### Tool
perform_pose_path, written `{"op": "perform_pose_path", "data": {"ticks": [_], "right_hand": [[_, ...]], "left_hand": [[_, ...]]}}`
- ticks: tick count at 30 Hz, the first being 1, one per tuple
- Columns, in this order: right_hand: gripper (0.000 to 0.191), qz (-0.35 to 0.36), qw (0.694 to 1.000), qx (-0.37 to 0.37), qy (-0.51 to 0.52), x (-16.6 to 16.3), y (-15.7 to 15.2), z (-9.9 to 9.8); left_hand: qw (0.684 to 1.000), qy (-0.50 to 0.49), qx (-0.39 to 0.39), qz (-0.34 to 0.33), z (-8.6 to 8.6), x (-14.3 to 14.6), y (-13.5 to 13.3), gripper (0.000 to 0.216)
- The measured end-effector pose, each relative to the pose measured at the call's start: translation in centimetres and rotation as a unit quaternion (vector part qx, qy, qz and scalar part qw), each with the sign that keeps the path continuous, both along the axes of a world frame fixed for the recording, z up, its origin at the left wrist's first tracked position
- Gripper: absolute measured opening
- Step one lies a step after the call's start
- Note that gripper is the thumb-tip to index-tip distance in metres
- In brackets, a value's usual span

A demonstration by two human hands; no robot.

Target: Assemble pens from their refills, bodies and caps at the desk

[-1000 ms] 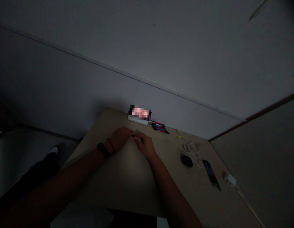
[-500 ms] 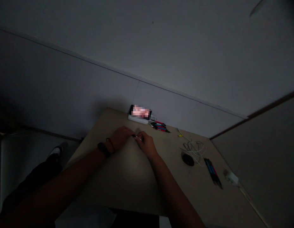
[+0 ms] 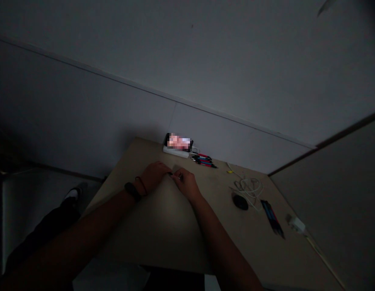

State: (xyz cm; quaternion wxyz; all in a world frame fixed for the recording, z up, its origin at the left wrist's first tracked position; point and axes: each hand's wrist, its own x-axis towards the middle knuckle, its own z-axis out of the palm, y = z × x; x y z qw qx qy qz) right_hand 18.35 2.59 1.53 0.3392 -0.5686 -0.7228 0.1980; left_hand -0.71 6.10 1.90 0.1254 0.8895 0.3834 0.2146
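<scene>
My left hand (image 3: pixel 156 173), with a black band and a red cord at its wrist, rests low over the desk. Its fingertips pinch the black end of a small thin piece (image 3: pixel 170 173), perhaps part of a pen. Opposite it, my right hand (image 3: pixel 186 183) is closed with thumb and fingers on the same piece. Fingers and dim light hide most of it. Just beyond the hands, several red, blue and black pens (image 3: pixel 204 161) lie in a bunch beside a phone (image 3: pixel 179 142) with a lit screen, which leans on a white block (image 3: pixel 175 152).
On the right of the desk (image 3: pixel 163 226) lie a black mouse (image 3: pixel 240 201), a coiled white cable (image 3: pixel 249 188) and a second row of pens (image 3: pixel 272 218). A white plug (image 3: pixel 296 224) with a cord sits near the right edge. A wall (image 3: pixel 139 113) rises behind the desk.
Both hands stay almost in place. The pale part seen between the right fingers earlier is now mostly covered. The view has shifted very slightly.
</scene>
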Motion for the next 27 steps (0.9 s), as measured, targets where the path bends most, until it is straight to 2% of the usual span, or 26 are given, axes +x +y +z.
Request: {"op": "perform_pose_path", "data": {"ticks": [7, 11, 18, 21, 25, 27], "right_hand": [[0.03, 0.029, 0.999, -0.025, -0.002, 0.03, -0.01, 0.07], [0.014, 0.011, 1.0, -0.016, 0.019, -0.03, 0.16, -0.23], [0.009, -0.004, 0.999, -0.014, 0.032, 0.03, 0.36, -0.44], [0.013, 0.012, 0.999, -0.024, 0.024, 0.1, 0.36, -0.25], [0.03, 0.05, 0.998, -0.039, 0.006, 0.17, 0.41, 0.07], [0.027, 0.047, 0.998, -0.039, 0.01, 0.16, 0.46, 0.12]], "left_hand": [[1.0, -0.005, -0.012, 0.004, -0.17, -0.04, 0.23, 0.03], [1.0, 0.0, -0.011, 0.021, 0.21, 0.02, -0.1, 0.028], [0.999, 0.002, -0.019, 0.03, 0.28, 0.0, -0.17, 0.027], [1.0, -0.007, -0.016, 0.02, 0.1, -0.06, -0.02, 0.028], [1.0, -0.008, -0.02, 0.019, 0.13, -0.05, 0.14, 0.029], [0.999, -0.009, -0.029, 0.023, 0.21, -0.02, 0.16, 0.028]]}}
